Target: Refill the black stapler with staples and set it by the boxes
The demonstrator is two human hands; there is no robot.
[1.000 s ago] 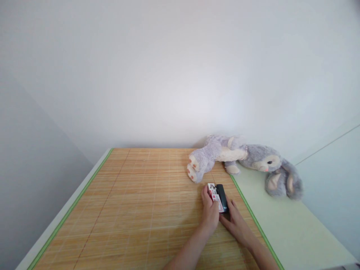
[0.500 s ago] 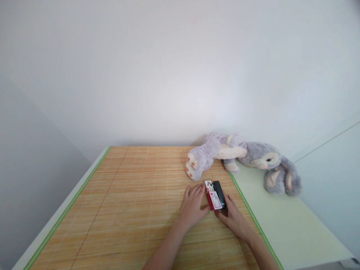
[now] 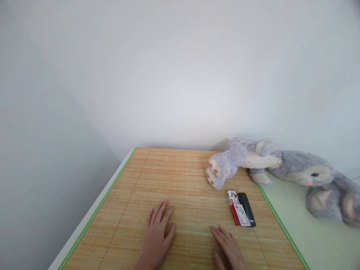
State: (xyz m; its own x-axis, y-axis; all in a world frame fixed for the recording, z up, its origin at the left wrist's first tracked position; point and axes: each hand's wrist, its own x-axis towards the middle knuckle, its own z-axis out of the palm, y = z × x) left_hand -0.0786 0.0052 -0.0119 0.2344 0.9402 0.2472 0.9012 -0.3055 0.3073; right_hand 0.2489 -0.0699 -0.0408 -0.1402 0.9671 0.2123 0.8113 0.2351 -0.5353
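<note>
My left hand (image 3: 157, 236) lies palm down over the bamboo mat (image 3: 180, 180), fingers spread and holding nothing. To its right, my right hand (image 3: 229, 247) is also over the mat, empty, with its fingers extended. Beyond my right hand and apart from it sits a close group: a black stapler (image 3: 246, 209), a small white-and-red box (image 3: 242, 215) against its left side, and a second small box with a picture on its white top (image 3: 233, 197) just behind. Red sides show on the boxes' left.
A grey plush rabbit (image 3: 253, 159) lies on its side along the back right, its head (image 3: 306, 170) past the mat's green edge on a pale green surface (image 3: 289, 202). A white wall (image 3: 180, 75) rises behind the mat.
Both hands have come away from the stapler and boxes, moving left and toward me. The view has turned left, so the rabbit and the group appear farther right.
</note>
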